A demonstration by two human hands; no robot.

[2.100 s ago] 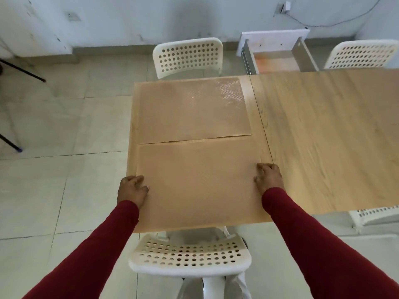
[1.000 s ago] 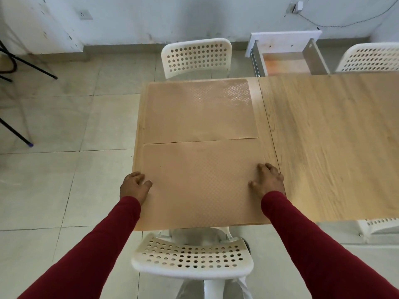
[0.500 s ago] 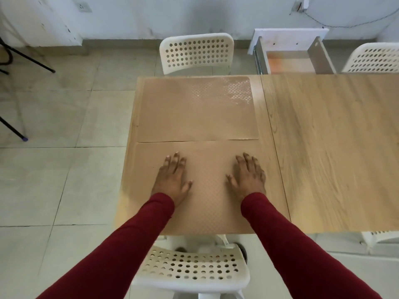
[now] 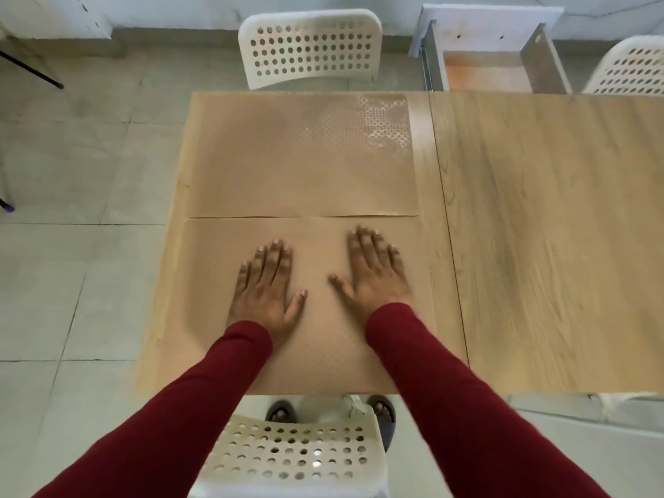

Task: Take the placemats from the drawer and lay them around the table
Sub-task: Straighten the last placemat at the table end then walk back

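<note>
Two tan textured placemats lie on the left end of the wooden table (image 4: 539, 228). The far placemat (image 4: 305, 156) sits flat in front of the far chair. The near placemat (image 4: 312, 354) lies just below it, their edges almost meeting. My left hand (image 4: 267, 287) rests palm down on the near placemat, fingers spread. My right hand (image 4: 373, 271) also lies flat on it, a little further forward and slightly blurred. Neither hand grips anything. The open drawer (image 4: 485, 70) juts out beyond the table's far edge, its orange-tinted bottom showing.
A white perforated chair (image 4: 309, 44) stands at the far side and another (image 4: 298, 451) is tucked in right below me, with my feet under the table. A third chair (image 4: 632, 66) is at the far right. Tiled floor (image 4: 72, 210) lies to the left.
My hands left the near placemat's side edges and moved inward, and now lie flat on its middle. In the last half second they slid slightly forward. The camera has tilted further down.
</note>
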